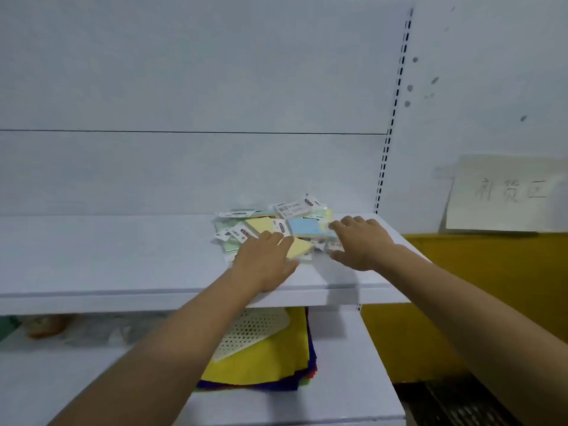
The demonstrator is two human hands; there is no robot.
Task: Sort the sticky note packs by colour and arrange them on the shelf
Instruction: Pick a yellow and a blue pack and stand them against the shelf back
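pack labels: print too small to read
orange object: blurred, unidentifiable
paper sign: cut by right edge

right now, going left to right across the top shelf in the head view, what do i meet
green pack → left hand → blue pack → right hand → slotted upright → paper sign

Head camera looks forward-down, close to shelf

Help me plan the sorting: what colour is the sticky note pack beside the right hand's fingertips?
The square sticky note pack is light blue; head view shows it.
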